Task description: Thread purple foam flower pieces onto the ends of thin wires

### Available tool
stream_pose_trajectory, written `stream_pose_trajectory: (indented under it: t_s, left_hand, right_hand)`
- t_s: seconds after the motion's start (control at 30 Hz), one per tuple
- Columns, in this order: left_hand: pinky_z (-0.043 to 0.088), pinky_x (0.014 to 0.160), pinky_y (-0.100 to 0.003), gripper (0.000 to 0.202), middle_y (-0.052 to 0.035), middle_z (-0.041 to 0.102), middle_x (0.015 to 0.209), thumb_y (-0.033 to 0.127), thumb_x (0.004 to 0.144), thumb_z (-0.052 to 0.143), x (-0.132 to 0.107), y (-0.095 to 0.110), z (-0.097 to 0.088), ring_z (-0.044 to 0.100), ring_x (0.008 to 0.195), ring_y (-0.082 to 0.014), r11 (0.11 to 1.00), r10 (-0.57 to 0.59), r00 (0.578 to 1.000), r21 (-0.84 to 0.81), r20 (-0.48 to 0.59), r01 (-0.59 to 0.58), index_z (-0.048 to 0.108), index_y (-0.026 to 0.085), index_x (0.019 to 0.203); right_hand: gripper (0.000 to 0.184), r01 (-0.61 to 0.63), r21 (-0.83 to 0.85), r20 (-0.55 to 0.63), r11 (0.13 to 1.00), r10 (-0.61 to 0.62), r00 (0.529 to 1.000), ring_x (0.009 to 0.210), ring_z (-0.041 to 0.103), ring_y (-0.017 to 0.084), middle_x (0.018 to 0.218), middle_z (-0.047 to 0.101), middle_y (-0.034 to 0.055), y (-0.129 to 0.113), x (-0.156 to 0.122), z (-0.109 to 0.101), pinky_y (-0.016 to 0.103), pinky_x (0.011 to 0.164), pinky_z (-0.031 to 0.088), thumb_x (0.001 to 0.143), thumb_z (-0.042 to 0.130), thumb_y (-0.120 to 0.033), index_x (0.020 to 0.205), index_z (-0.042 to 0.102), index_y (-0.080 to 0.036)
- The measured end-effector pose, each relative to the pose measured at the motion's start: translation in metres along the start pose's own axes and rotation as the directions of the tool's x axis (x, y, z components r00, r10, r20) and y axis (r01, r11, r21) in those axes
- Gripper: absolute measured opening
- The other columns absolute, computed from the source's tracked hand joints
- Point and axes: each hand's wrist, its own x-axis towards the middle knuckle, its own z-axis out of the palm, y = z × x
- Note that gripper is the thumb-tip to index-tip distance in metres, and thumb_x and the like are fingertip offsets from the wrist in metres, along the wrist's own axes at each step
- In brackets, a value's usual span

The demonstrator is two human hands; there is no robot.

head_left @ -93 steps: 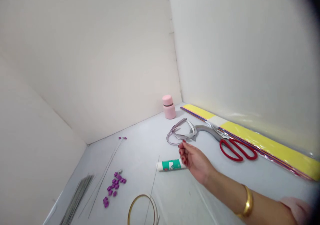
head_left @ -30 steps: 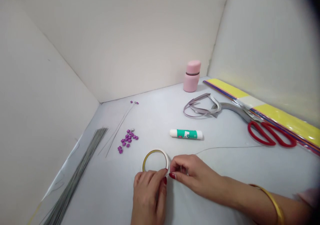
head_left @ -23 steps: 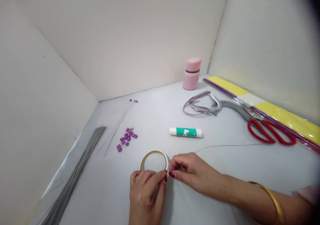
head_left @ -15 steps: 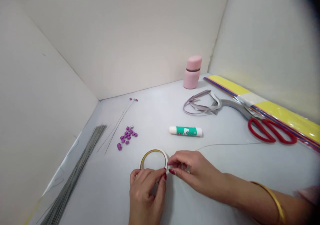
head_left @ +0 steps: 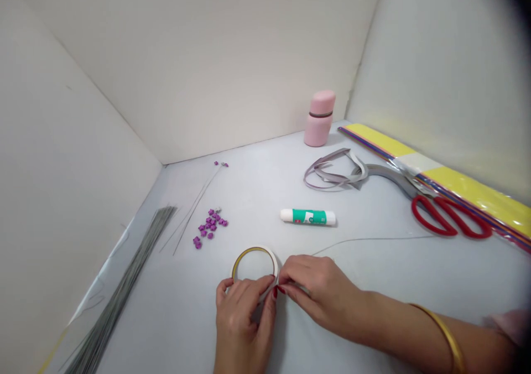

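My left hand [head_left: 244,313] grips the near edge of a roll of white tape [head_left: 235,263] with a yellowish inner ring, its thumb and forefinger together at the roll's right side. Right beside these fingertips, my right hand [head_left: 317,285] is closed in a pinch. A small pale bit shows between its fingers, too hidden to name. From behind the right hand a thin wire [head_left: 365,239] runs right across the table toward the scissors. Beyond the hands lies a capped glue stick [head_left: 309,217] with a green label. Small purple stars [head_left: 211,224] lie in a cluster left of it.
A bundle of grey wires [head_left: 128,285] lies at left, and two wires [head_left: 193,208] with purple stars at their tips lie nearby. Red-handled scissors [head_left: 433,216], curled paper strips [head_left: 332,172], a pink bottle [head_left: 319,120] and yellow packaged paper [head_left: 468,188] are at right. Walls enclose the table.
My right hand has dropped slightly and its fingertips have closed together, closer to the left fingertips. More of the wire shows behind the right hand. The tape roll stays nearly in place.
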Motion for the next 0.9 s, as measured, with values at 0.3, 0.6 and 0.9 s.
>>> stream_pose_trajectory:
  t_s: [0.3, 0.6, 0.9]
  left_hand:
    - [0.03, 0.073, -0.036, 0.018, 0.0041, 0.064, 0.062, 0.009, 0.077, 0.053, 0.002, 0.006, -0.001, 0.056, 0.055, -0.0133, 0.99, 0.053, 0.999, 0.128, -0.007, -0.051, 0.06, 0.022, 0.086]
    - [0.036, 0.064, -0.034, 0.014, 0.001, 0.064, 0.055, 0.012, 0.077, 0.053, 0.001, 0.016, 0.01, 0.056, 0.051, -0.0134, 0.991, -0.13, 0.983, -0.021, -0.132, 0.129, 0.06, 0.019, 0.067]
    - [0.05, 0.061, -0.032, 0.016, -0.0025, 0.07, 0.064, 0.018, 0.079, 0.051, 0.009, 0.028, 0.004, 0.063, 0.059, -0.0163, 0.917, -0.389, 0.903, -0.173, -0.18, 0.361, 0.065, 0.018, 0.07]
  right_hand:
    - [0.019, 0.147, -0.227, 0.026, 0.963, -0.145, 0.989, 0.067, 0.047, 0.016, 0.074, 0.055, 0.0042, 0.0, -0.004, 0.006, 0.027, 0.061, 0.036, 0.082, 0.037, -0.008, 0.08, 0.053, -0.016]
    - [0.025, 0.256, -0.313, -0.149, 0.915, -0.314, 0.938, 0.064, 0.049, 0.017, 0.071, 0.056, 0.0061, -0.004, -0.003, 0.015, 0.029, 0.059, 0.039, 0.08, 0.033, -0.003, 0.081, 0.055, -0.015]
    - [0.024, 0.192, -0.347, -0.335, 0.918, -0.312, 0.889, 0.066, 0.054, 0.018, 0.071, 0.059, 0.0081, -0.012, 0.012, 0.019, 0.028, 0.059, 0.041, 0.081, 0.034, -0.004, 0.083, 0.056, -0.013]
